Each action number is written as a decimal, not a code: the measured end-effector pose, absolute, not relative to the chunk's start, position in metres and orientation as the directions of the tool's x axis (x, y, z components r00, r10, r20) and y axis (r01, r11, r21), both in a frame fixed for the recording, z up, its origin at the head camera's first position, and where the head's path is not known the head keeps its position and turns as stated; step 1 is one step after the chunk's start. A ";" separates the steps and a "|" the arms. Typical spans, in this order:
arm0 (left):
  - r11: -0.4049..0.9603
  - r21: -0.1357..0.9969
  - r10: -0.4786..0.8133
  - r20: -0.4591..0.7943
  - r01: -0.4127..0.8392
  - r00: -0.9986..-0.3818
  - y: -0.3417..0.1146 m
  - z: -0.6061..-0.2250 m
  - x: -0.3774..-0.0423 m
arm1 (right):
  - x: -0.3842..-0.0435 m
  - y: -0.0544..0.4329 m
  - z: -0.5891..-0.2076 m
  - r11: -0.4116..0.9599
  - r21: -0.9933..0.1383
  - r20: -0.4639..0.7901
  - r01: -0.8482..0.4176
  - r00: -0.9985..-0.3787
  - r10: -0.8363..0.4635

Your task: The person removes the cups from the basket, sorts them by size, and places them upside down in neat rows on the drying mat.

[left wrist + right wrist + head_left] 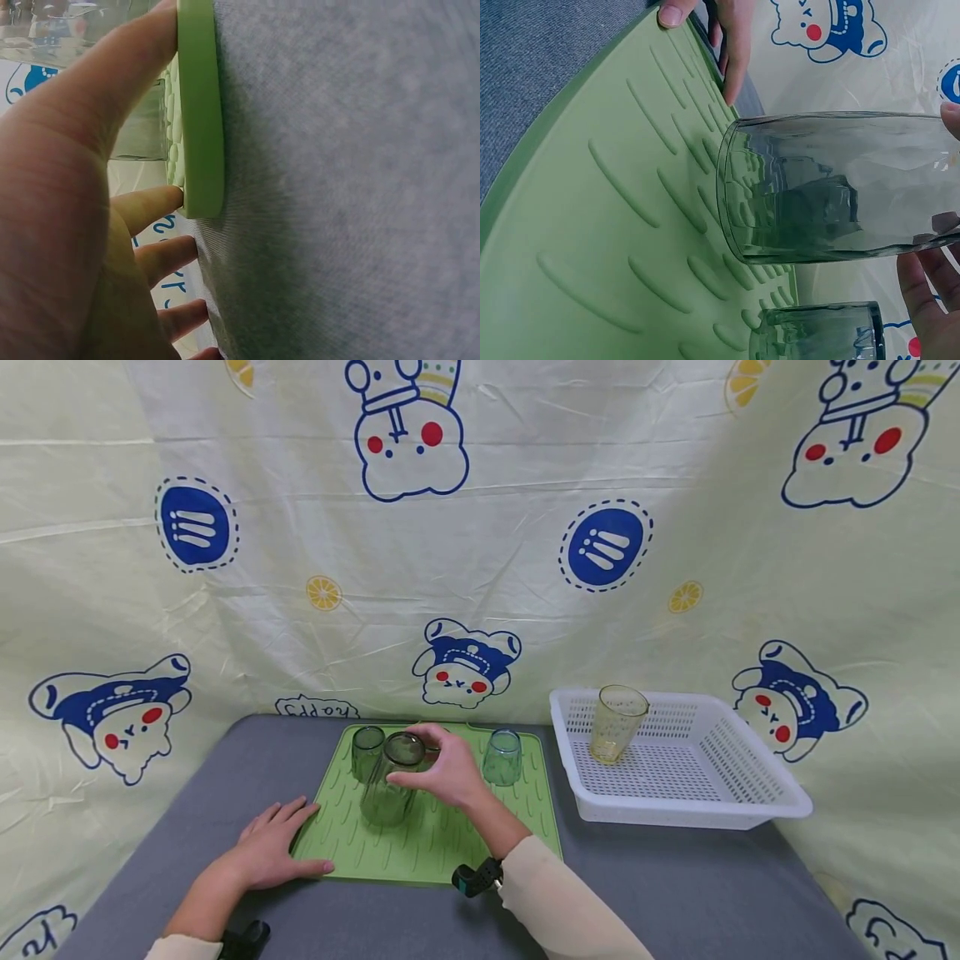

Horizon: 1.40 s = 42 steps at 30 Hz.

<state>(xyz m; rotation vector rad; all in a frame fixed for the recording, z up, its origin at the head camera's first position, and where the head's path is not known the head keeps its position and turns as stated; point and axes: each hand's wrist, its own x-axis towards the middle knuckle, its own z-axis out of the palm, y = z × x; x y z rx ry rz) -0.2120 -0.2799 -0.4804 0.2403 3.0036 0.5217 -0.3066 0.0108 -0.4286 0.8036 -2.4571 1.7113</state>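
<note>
My right hand (442, 772) holds a tall grey-tinted glass (386, 802) by its upper end, fingers and thumb around it. In the right wrist view, the glass (832, 187) has its open rim towards the green ridged mat (630, 247); whether it touches the mat I cannot tell. A small dark green glass (367, 756) stands behind it to the left, and a small teal glass (502, 760) to the right. My left hand (270, 847) lies with fingers spread at the mat's (352, 852) front left corner, thumb (112, 67) on its edge.
A white perforated plastic basket (675, 814) stands right of the mat, with a yellow-tinted glass (618, 727) leaning inside. Everything sits on a grey cloth-covered table (660, 893). A pale printed curtain (525, 568) hangs behind.
</note>
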 end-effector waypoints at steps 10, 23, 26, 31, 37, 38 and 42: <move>0.928 0.339 0.173 -0.019 0.156 -0.985 -0.281 -0.483 -0.211 | -0.307 0.006 -0.432 0.307 -0.841 0.309 -0.445 -0.862 -0.402; 0.927 0.339 0.180 -0.026 0.160 -0.983 -0.282 -0.484 -0.213 | -0.304 0.005 -0.434 0.315 -0.833 0.311 -0.455 -0.856 -0.413; 0.928 0.336 0.180 -0.029 0.160 -0.983 -0.282 -0.485 -0.213 | -0.303 0.004 -0.434 0.317 -0.831 0.314 -0.458 -0.855 -0.412; 0.929 0.332 0.179 -0.021 0.162 -0.984 -0.282 -0.485 -0.212 | -0.300 0.002 -0.435 0.314 -0.836 0.309 -0.451 -0.858 -0.411; 0.928 0.337 0.176 -0.022 0.158 -0.984 -0.281 -0.484 -0.212 | -0.298 0.000 -0.440 0.305 -0.841 0.310 -0.446 -0.861 -0.404; 0.928 0.338 0.175 -0.025 0.156 -0.984 -0.281 -0.483 -0.212 | -0.298 0.000 -0.441 0.304 -0.843 0.310 -0.445 -0.862 -0.402; 0.927 0.345 0.173 -0.037 0.150 -0.984 -0.280 -0.482 -0.212 | -0.296 -0.002 -0.448 0.305 -0.844 0.313 -0.442 -0.866 -0.389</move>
